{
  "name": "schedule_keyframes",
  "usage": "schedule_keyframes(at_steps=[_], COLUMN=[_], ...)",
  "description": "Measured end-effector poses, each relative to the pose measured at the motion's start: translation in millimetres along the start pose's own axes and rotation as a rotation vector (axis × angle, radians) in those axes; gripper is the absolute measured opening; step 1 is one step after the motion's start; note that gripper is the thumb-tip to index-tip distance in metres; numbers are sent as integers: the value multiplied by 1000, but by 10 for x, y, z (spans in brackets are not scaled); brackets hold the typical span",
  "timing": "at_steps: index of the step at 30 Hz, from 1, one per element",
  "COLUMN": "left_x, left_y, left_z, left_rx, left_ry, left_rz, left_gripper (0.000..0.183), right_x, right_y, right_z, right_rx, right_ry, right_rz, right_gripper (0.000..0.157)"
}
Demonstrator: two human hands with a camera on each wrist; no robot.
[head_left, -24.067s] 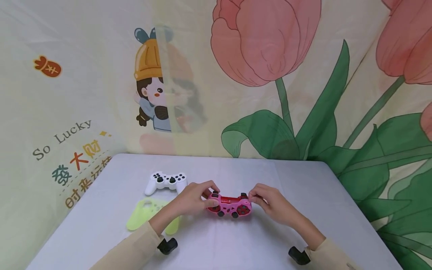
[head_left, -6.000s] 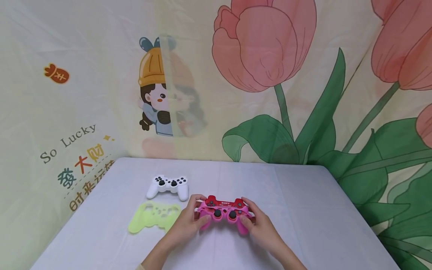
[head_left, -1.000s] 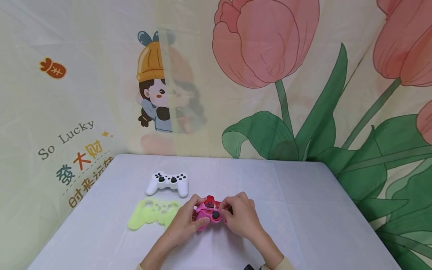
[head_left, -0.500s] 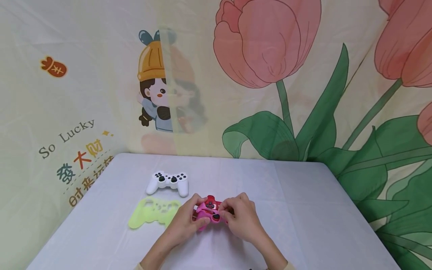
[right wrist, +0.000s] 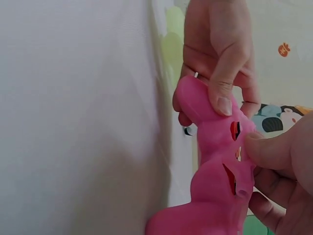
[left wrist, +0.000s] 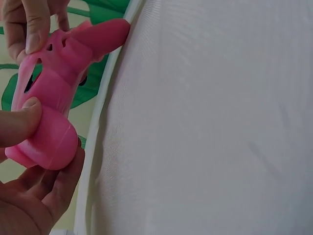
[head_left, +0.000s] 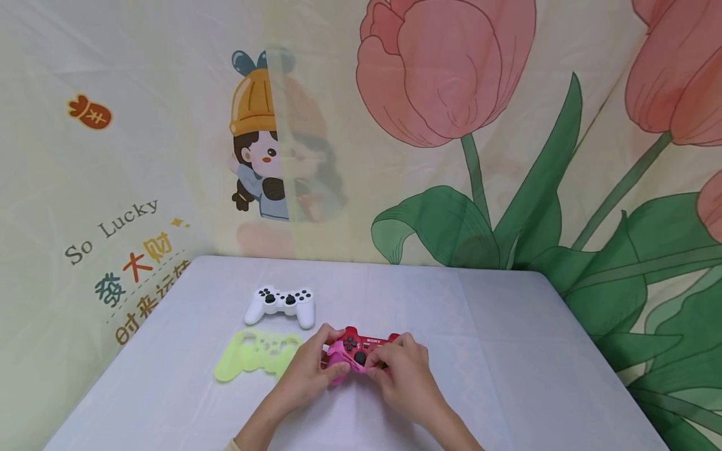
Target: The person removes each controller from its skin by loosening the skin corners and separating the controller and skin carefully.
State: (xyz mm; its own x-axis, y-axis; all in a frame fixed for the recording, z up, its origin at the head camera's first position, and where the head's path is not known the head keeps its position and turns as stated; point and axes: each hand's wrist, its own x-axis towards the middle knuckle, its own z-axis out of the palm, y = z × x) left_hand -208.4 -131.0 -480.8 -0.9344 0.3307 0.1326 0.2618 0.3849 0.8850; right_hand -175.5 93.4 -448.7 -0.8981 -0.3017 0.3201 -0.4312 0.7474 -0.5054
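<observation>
A red game controller (head_left: 356, 341) sits in a pink silicone cover (head_left: 338, 355), with its upper face and SONY lettering bare. In the head view, my left hand (head_left: 307, 369) grips the covered left handle, thumb on the front. My right hand (head_left: 407, 376) pinches the cover's edge near the middle, hiding much of the right half. From the left wrist, the cover (left wrist: 51, 142) is stretched toward the right fingers. Red and black show through its holes in the right wrist view, where the right thumb presses the cover (right wrist: 215, 176) between the handles.
A white game controller (head_left: 304, 310) lies at the back left of the white-clothed table (head_left: 507, 351). In front of it lies a flat light-green silicone cover (head_left: 231, 363), partly behind the left hand. A printed cloth (head_left: 338, 238) hangs behind the table.
My right hand has drawn the pink cover down, baring more of the red face and the SONY lettering. Both hands held the handles six seconds ago. My left hand keeps its grip.
</observation>
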Motion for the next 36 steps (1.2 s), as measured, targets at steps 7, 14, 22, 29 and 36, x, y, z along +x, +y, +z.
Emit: schedule_keyframes(at_steps=[7, 14, 22, 29, 36], left_x=[17, 16, 2, 9, 0], left_y=[-22, -24, -17, -1, -17], left_z=[-9, -2, -11, -10, -15], left_rx=[7, -17, -28, 5, -17], left_ry=[-14, -23, -22, -26, -19], left_rz=[-13, -8, 12, -7, 2], left_gripper=[37, 38, 37, 38, 37], right_x=[-96, -76, -58, -87, -159], right_y=[-52, -56, 32, 200, 412], right_z=[54, 73, 66, -121, -269], right_rx=[-106, -208, -123, 64, 215], right_ry=[52, 158, 208, 68, -52], right_rz=[-49, -108, -144, -3, 197], right_gripper=[18, 21, 25, 43, 82])
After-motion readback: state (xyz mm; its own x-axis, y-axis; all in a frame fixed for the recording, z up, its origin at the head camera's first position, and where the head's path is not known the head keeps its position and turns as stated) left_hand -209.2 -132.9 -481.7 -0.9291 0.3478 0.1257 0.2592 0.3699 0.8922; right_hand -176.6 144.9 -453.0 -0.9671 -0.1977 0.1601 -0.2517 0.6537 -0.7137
